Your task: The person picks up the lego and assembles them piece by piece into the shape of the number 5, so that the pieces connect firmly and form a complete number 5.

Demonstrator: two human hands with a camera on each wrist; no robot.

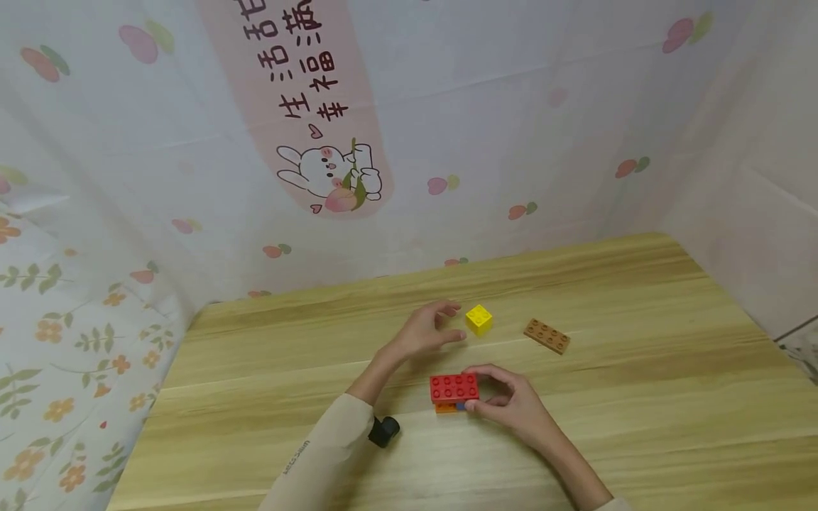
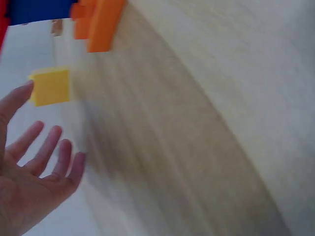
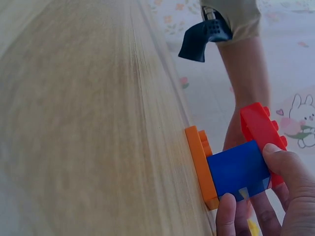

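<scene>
My right hand (image 1: 516, 406) grips a small stack of toy building bricks from its right side. In the right wrist view the stack has an orange plate (image 3: 199, 164) at the bottom, a blue brick (image 3: 237, 169) in the middle and a red brick (image 3: 263, 132) on top, with the thumb at the blue and red bricks. Farther back, my left hand (image 1: 424, 329) reaches toward a yellow brick (image 1: 478, 320) with spread, slightly bent fingers. A small gap shows between that hand and the yellow brick.
A flat brown studded plate (image 1: 547, 336) lies on the wooden table (image 1: 639, 369) to the right of the yellow brick. A black device (image 1: 385, 431) is fixed at the left sleeve's cuff. A patterned cloth (image 1: 486, 142) hangs behind the table.
</scene>
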